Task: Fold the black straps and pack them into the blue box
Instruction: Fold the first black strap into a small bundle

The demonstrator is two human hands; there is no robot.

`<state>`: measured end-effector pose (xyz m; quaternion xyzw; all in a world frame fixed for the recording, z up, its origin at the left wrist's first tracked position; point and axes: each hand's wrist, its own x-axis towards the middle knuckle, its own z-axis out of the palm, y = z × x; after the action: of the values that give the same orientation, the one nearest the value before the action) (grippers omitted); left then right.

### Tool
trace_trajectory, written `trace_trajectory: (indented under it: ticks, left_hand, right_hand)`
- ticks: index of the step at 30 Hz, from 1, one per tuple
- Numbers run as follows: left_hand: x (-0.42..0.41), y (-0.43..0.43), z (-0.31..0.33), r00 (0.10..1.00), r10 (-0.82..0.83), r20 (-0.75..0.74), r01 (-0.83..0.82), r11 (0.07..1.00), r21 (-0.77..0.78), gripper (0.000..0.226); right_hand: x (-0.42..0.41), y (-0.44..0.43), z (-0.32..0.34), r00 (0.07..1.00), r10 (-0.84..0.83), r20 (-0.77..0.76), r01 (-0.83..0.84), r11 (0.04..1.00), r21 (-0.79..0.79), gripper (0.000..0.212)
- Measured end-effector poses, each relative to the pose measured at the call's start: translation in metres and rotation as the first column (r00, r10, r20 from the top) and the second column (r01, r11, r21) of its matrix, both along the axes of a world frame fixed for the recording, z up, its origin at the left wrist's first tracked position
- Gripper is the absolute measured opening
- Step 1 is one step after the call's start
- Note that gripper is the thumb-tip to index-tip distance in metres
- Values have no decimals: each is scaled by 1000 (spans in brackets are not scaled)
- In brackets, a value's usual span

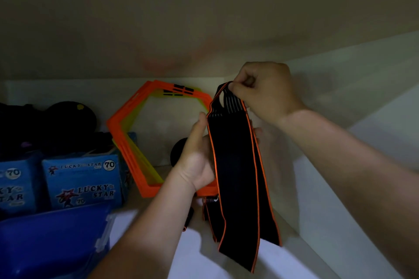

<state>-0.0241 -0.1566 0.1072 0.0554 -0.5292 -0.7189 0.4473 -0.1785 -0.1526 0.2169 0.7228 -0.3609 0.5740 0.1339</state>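
Observation:
A wide black strap (235, 165) with orange edging hangs doubled over in the middle of the view, its two tails reaching down to the white shelf. My right hand (263, 90) pinches the folded top of the strap. My left hand (197, 156) grips its left edge lower down, thumb pointing up. The blue box (52, 244) sits at the bottom left, only partly in view, and its inside is hard to make out. More black and orange strap (209, 208) lies bunched on the shelf behind the hanging tails.
Orange and yellow hexagonal frames (133, 142) lean against the back wall. Two blue Lucky Star cartons (84, 181) stand at the left with dark round objects (70, 118) behind them. Another dark round thing (178, 152) sits behind my left hand. A white wall slopes along the right.

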Motion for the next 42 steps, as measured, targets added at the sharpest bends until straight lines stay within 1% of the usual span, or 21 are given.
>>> trace_trajectory:
  ticks: [1, 3, 6, 9, 11, 13, 15, 17, 18, 19, 25, 27, 28, 29, 30, 31, 33, 35, 39, 41, 42]
  left_hand:
    - [-2, 0, 3, 998, -62, 22, 64, 996, -60, 98]
    - [-7, -6, 4, 991, -128, 27, 130, 983, -127, 95]
    - [-11, -5, 2, 992, -124, 9, 124, 987, -103, 75]
    - [-16, -1, -2, 996, -64, 69, 68, 996, -55, 66]
    - [-17, 2, 3, 992, 51, 118, -47, 998, -40, 55]
    - [-15, 2, 17, 962, 232, 141, -222, 971, -83, 44]
    - [-14, 0, 35, 856, 498, 140, -465, 859, -212, 22]
    - [-16, -3, 46, 729, 678, 90, -610, 704, -363, 13]
    - [-17, -3, 47, 693, 718, 59, -642, 653, -401, 16]
    - [-19, -1, 45, 680, 733, 32, -659, 630, -411, 18]
    - [-34, 1, 12, 695, 719, -15, -688, 658, -306, 29]
    - [-36, 4, 6, 734, 678, -40, -663, 702, -262, 36]
    - [-34, 4, 4, 789, 613, -47, -606, 762, -227, 41]
    - [-32, 2, 4, 868, 494, -50, -495, 851, -177, 47]
    - [-29, 1, 3, 942, 333, -50, -336, 934, -120, 56]
    - [-27, -1, 3, 983, 171, -60, -176, 981, -85, 64]
    - [-24, -4, 1, 992, -88, -93, 76, 989, -126, 72]
    - [-27, -5, 0, 967, -230, -107, 209, 962, -179, 73]
    - [-33, 1, -1, 921, -352, -165, 340, 935, -95, 61]
    - [-34, 3, 0, 952, -274, -135, 269, 962, -56, 56]
    - [-34, 4, 2, 982, -170, -81, 167, 985, -50, 52]
  right_hand:
    - [1, 1, -1, 1000, -14, -2, 14, 1000, -4, 15]
    - [2, 3, -2, 999, -32, -6, 32, 999, -7, 16]
    - [1, 7, -2, 1000, -26, -1, 26, 1000, 5, 14]
    - [-3, 10, -1, 999, -38, -27, 38, 999, 3, 12]
    - [-7, 10, -2, 995, -76, -58, 75, 997, -13, 12]
    - [-10, 11, -1, 984, -153, -91, 148, 987, -60, 11]
    - [-11, 12, 0, 973, -207, -106, 194, 974, -115, 11]
    - [-11, 13, 2, 969, -229, -98, 212, 964, -159, 12]
    - [-11, 13, 4, 968, -234, -86, 217, 960, -177, 12]
    - [-11, 14, 5, 968, -238, -75, 220, 956, -192, 13]
    - [-4, 17, 5, 961, -264, -81, 246, 952, -185, 12]
    - [-1, 18, 5, 963, -257, -76, 242, 955, -174, 12]
    - [0, 17, 5, 966, -249, -67, 236, 958, -161, 12]
    - [0, 17, 5, 970, -239, -50, 230, 963, -144, 13]
    - [0, 17, 6, 974, -226, -27, 221, 968, -122, 13]
    - [0, 17, 6, 978, -211, -3, 209, 973, -100, 13]
    - [-1, 18, 6, 983, -180, 30, 182, 981, -62, 12]
    - [-3, 21, 5, 988, -146, 54, 147, 989, -25, 13]
    - [-8, 26, 3, 988, -36, 147, 24, 996, 82, 12]
    - [-10, 26, 3, 989, -62, 135, 53, 996, 75, 12]
    - [-10, 27, 3, 989, -104, 109, 99, 994, 55, 12]
